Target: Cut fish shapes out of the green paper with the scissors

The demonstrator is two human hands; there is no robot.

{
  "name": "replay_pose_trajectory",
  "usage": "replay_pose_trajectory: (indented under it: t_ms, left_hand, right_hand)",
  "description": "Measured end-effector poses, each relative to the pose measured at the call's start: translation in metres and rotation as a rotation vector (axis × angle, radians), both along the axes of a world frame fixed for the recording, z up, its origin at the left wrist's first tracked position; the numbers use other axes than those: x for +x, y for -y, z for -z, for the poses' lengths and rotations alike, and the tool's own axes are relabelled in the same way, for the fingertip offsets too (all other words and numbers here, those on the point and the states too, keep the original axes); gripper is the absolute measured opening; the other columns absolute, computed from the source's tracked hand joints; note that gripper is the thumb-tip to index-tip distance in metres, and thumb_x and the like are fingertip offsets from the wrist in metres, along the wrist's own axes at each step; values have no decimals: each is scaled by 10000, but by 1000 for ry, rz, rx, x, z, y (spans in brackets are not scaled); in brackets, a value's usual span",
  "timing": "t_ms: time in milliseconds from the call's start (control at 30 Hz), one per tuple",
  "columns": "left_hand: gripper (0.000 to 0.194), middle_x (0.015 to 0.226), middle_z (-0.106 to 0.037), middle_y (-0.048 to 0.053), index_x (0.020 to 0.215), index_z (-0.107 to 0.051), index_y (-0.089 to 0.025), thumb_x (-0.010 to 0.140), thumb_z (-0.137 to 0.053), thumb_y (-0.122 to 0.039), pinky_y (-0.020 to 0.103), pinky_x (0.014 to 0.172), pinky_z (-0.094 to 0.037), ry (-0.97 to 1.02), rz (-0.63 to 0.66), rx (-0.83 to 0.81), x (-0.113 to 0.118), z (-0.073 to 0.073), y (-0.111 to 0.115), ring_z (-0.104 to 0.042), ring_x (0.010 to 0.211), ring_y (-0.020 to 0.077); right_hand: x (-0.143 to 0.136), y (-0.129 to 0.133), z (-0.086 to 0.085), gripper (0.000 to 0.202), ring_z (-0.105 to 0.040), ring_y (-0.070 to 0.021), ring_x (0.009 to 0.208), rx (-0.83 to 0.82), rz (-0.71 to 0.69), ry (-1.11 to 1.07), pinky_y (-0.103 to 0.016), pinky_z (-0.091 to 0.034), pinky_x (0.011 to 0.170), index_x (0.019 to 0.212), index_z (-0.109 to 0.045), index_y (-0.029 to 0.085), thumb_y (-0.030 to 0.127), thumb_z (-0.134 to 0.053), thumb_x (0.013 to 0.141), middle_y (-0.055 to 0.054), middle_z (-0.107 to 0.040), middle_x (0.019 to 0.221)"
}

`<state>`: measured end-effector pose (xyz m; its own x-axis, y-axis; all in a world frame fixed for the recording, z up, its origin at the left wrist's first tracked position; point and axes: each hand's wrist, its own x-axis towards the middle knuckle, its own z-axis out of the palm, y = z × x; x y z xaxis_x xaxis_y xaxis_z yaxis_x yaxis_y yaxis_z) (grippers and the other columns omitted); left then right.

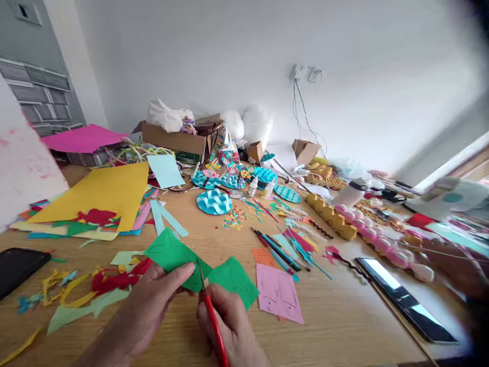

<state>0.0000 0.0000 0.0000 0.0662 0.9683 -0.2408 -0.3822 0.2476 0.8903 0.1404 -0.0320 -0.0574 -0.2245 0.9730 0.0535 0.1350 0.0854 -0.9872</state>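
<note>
My left hand (155,295) pinches a green paper (171,255) that has faint pencil lines, thumb on top. Closed round red-handled scissors (214,326) is my right hand (229,321); the blades point up and lie against the green paper's right part. A second green piece with pencil marks (235,281) is just beyond my right hand's knuckles. Right of it, a pink paper with drawn lines (278,293) lies on the table, partly over an orange paper (264,257). Red paper scraps (122,277) and pale green scraps (87,309) lie beside my left hand.
Brushes and pencils (278,250) lie beyond the pink paper. A phone (405,298) is at the right, a black phone (19,267) at the left. Yellow sheet (103,191), blue wavy discs (214,202), glue bottles (252,187) and a cardboard box (171,140) stand or lie farther back.
</note>
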Motion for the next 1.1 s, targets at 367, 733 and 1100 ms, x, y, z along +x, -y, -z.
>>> replay_pose_trajectory:
  t_ms: [367, 733, 1100]
  left_hand:
    - [118, 645, -725, -48, 635, -696, -213, 643, -775, -301, 262, 725, -519, -69, 91, 74, -2, -7, -2, -613, 710, 168]
    - [88, 612, -725, -79, 650, -723, -246, 614, -803, -255, 240, 702, -516, -29, 104, 43, -6, -7, -2, -631, 693, 161]
    - [79, 615, -733, -45, 612, -759, -230, 637, -808, -288, 241, 670, -504, -23, 266, 24, -15, -10, -7, -625, 676, 156]
  right_hand:
    - [5, -1, -19, 525, -295, -85, 487, -89, -66, 27, -216, -222, 436, 635, -393, 208, 669, -446, 882, 58, -323, 540]
    - [8, 1, -23, 520, -254, -95, 534, -52, -66, 37, -236, -185, 466, 617, -371, 208, 640, -449, 896, 58, -288, 544]
    - [14, 0, -26, 370, -280, -91, 525, -39, -113, 94, -238, -204, 471, 628, -400, 200, 435, -474, 902, 55, -328, 545]
